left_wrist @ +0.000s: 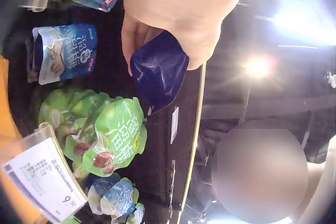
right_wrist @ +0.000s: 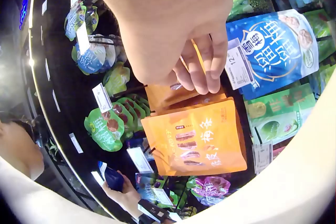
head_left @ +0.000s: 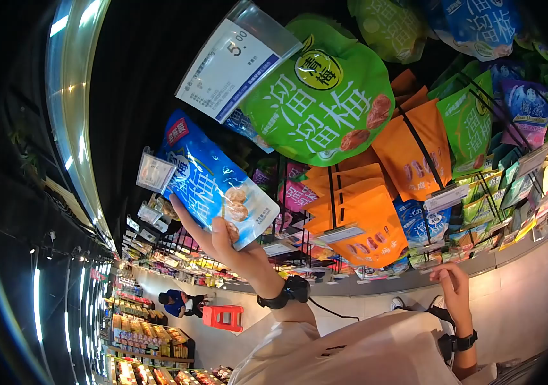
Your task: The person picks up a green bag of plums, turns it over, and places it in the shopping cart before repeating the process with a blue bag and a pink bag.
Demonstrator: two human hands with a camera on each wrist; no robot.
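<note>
While my left hand grips a blue and white snack packet, with the thumb on its printed front and other fingers behind it, my right hand is released, its fingers loosely bent and grasping nothing. The held packet is in front of the hanging display, just beside a small clear tag holder, and its front shows Chinese lettering and pictured plums. The left wrist view shows its plain dark blue back.

To the right of the packet hangs a large green bag, with a price card reading 5.00 overlapping its left edge. Orange bags hang in rows farther right, with another green bag and a purple packet beyond them. My right hand is near the display's base edge, apart from the orange bags in the head view. A black band circles my left wrist, and another circles my right wrist.

Near me is my pale top. Far off to the left, a person in a blue top is beside a red plastic object, with lit goods shelves close by.
</note>
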